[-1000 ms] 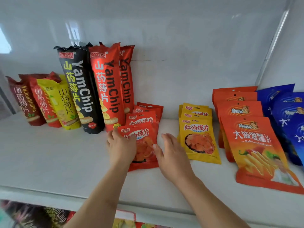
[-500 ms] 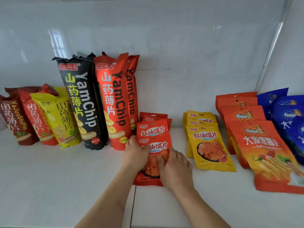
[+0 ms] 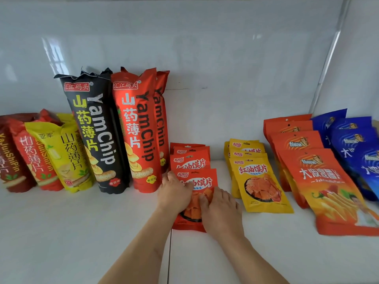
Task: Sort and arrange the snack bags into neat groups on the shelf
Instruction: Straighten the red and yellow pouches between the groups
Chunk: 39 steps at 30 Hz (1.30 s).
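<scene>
A row of small red snack bags leans back on the white shelf. On the front red bag rest my left hand, at its left edge, and my right hand, over its lower right part. Both palms lie flat against it, so its lower half is hidden. Behind it stand more red bags of the same kind. To the right is a row of yellow bags, then orange bags and blue bags.
Tall YamChip bags, one black and two red, stand left of my hands against the back wall. Further left lean shorter red and yellow bags. A seam runs across the shelf under my left forearm.
Both hands closed in from the sides and came down onto the front red bag. The camera moved closer to the shelf; the lower shelf edge left the view.
</scene>
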Available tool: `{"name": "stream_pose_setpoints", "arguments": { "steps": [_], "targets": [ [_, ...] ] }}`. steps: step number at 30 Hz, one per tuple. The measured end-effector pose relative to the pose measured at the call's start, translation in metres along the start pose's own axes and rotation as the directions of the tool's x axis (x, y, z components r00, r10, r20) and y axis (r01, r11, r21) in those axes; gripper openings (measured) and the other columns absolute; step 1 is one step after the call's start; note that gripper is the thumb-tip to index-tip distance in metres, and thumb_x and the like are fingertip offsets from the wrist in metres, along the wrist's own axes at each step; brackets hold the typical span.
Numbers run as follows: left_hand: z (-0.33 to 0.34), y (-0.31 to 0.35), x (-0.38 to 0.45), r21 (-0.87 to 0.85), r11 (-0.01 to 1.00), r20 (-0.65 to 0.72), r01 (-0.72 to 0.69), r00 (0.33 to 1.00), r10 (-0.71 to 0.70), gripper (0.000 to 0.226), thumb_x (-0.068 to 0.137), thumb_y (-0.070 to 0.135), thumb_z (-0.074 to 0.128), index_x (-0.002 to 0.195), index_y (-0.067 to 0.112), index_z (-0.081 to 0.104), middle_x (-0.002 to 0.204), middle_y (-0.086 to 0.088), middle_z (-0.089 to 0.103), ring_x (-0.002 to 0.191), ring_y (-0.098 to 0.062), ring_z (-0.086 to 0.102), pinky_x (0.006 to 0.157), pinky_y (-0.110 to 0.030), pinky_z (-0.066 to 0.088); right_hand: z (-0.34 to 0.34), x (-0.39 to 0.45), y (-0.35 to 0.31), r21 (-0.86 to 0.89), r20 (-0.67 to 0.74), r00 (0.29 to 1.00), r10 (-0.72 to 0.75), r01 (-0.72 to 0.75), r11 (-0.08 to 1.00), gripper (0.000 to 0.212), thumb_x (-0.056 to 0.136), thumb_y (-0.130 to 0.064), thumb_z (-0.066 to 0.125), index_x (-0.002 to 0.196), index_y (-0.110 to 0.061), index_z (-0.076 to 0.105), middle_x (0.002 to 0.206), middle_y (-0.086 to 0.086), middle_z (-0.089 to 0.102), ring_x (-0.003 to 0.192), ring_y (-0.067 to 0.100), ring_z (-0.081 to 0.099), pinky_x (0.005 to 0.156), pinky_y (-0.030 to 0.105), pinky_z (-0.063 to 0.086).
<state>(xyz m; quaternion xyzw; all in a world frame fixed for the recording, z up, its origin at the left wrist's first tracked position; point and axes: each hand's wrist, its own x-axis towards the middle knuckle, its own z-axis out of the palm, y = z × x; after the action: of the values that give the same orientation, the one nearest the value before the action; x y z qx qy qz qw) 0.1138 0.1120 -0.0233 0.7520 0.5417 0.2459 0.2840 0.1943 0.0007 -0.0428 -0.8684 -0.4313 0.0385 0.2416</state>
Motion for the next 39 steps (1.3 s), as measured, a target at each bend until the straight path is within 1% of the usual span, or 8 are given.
{"name": "stream_pose_setpoints", "arguments": {
  "steps": [4, 9, 14, 16, 24, 26, 30, 39],
  "targets": [
    [-0.001, 0.005, 0.008, 0.018, 0.999, 0.000, 0.034, 0.999, -0.034, 0.066, 0.095, 0.048, 0.057, 0.144, 0.010, 0.034, 0.144, -0.012, 0.048, 0.133, -0.036, 0.046, 0.108, -0.046, 0.041, 0.001, -0.001, 0.002, 0.002, -0.010, 1.000, -0.010, 0.010, 1.000, 0.062, 0.102, -0.054, 0.022, 0.151, -0.018, 0.025, 0.154, -0.002, 0.037, 0.144, 0.019, 0.027, 0.115, 0.037, 0.021],
    [0.003, 0.012, 0.037, -0.075, 0.988, 0.065, 0.133, 0.990, -0.128, 0.086, 0.088, 0.052, 0.062, 0.151, 0.008, 0.024, 0.150, -0.015, 0.040, 0.137, -0.038, 0.043, 0.112, -0.051, 0.039, -0.001, -0.002, 0.000, -0.011, 0.001, 1.000, -0.022, 0.022, 1.000, 0.066, 0.100, -0.057, 0.020, 0.153, -0.017, 0.022, 0.154, 0.000, 0.036, 0.144, 0.020, 0.027, 0.116, 0.039, 0.021],
    [0.006, 0.013, 0.070, -0.126, 0.953, 0.132, 0.276, 0.957, -0.260, 0.102, 0.068, 0.065, 0.065, 0.145, 0.009, 0.031, 0.142, -0.013, 0.052, 0.127, -0.037, 0.054, 0.107, -0.051, 0.046, -0.003, 0.002, -0.001, -0.046, 0.010, 0.999, -0.037, 0.038, 0.998, 0.067, 0.100, -0.058, 0.020, 0.153, -0.016, 0.021, 0.155, 0.002, 0.035, 0.144, 0.022, 0.027, 0.116, 0.040, 0.022],
    [0.010, 0.007, 0.079, -0.146, 0.948, 0.156, 0.282, 0.953, -0.260, 0.104, 0.056, 0.069, 0.061, 0.141, 0.013, 0.039, 0.134, -0.009, 0.060, 0.120, -0.034, 0.060, 0.104, -0.049, 0.048, -0.003, 0.003, -0.001, -0.056, 0.004, 0.999, -0.038, 0.038, 0.998, 0.067, 0.100, -0.057, 0.020, 0.152, -0.016, 0.022, 0.154, 0.002, 0.036, 0.144, 0.022, 0.028, 0.116, 0.040, 0.022],
    [0.039, -0.007, 0.089, -0.228, 0.961, 0.071, 0.157, 0.987, -0.145, 0.100, 0.054, 0.083, 0.047, 0.134, 0.023, 0.047, 0.127, -0.003, 0.065, 0.114, -0.030, 0.065, 0.099, -0.050, 0.053, -0.002, 0.009, 0.001, -0.037, -0.010, 1.000, 0.013, -0.014, 0.999, 0.066, 0.101, -0.055, 0.023, 0.153, -0.015, 0.020, 0.159, 0.003, 0.029, 0.148, 0.023, 0.020, 0.118, 0.042, 0.018],
    [0.035, 0.003, 0.078, -0.176, 0.975, 0.057, 0.132, 0.991, -0.124, 0.098, 0.061, 0.085, 0.043, 0.136, 0.022, 0.047, 0.129, -0.004, 0.064, 0.117, -0.031, 0.063, 0.101, -0.050, 0.051, -0.003, 0.011, 0.004, -0.019, -0.018, 1.000, 0.023, -0.023, 1.000, 0.064, 0.101, -0.054, 0.024, 0.153, -0.016, 0.020, 0.158, 0.003, 0.030, 0.147, 0.023, 0.021, 0.117, 0.041, 0.019],
    [0.033, 0.020, 0.064, -0.122, 0.987, 0.026, 0.101, 0.995, -0.098, 0.069, 0.092, 0.059, 0.055, 0.139, 0.010, 0.045, 0.135, -0.012, 0.059, 0.124, -0.035, 0.057, 0.107, -0.050, 0.046, -0.004, 0.013, 0.010, -0.024, -0.047, 0.999, 0.024, -0.025, 0.999, 0.061, 0.102, -0.052, 0.025, 0.151, -0.016, 0.022, 0.155, 0.001, 0.035, 0.145, 0.022, 0.026, 0.116, 0.038, 0.022],
    [0.048, 0.027, 0.063, -0.128, 0.987, 0.000, 0.102, 0.995, -0.103, 0.069, 0.091, 0.063, 0.053, 0.138, 0.013, 0.045, 0.134, -0.009, 0.060, 0.120, -0.031, 0.059, 0.100, -0.049, 0.052, -0.004, 0.015, 0.014, -0.101, -0.099, 0.994, 0.053, -0.063, 0.993, 0.058, 0.103, -0.050, 0.024, 0.150, -0.017, 0.024, 0.155, 0.004, 0.033, 0.142, 0.024, 0.030, 0.111, 0.039, 0.028]
  ]
}}
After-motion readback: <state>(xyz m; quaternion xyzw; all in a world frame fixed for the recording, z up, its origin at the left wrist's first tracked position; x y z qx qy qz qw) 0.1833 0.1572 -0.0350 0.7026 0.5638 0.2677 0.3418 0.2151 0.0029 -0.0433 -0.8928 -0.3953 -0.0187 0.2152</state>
